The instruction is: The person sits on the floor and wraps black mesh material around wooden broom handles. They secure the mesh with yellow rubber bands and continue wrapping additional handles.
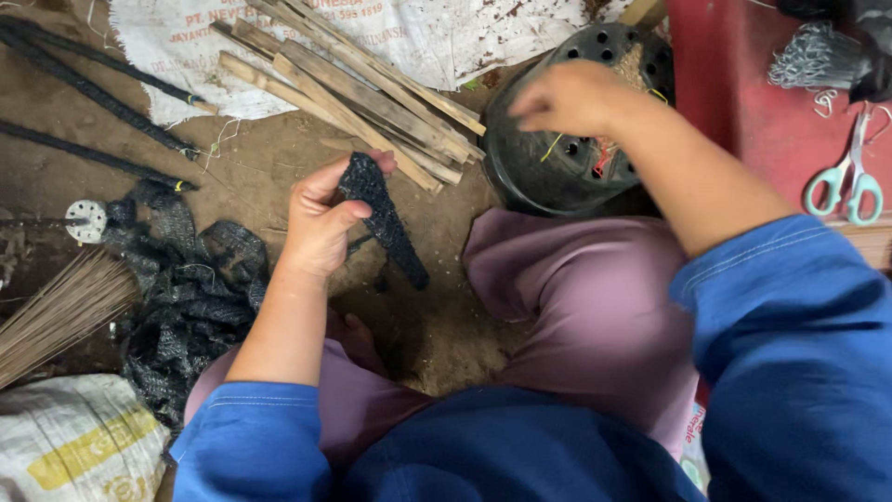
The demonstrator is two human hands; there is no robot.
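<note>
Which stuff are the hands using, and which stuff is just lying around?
In use:
left hand gripping a black mesh strip
right hand reaching into the black pot

Lying about:
bamboo slats
scissors
mesh pile
thin stick bundle

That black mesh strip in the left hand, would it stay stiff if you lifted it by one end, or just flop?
Probably floppy: the mesh strip bends over the left hand and droops below it. It looks light, since thumb and fingertips alone pinch it. It seems unlikely to slip, as the net looks coarse, like the crumpled mesh pile beside it.
</note>
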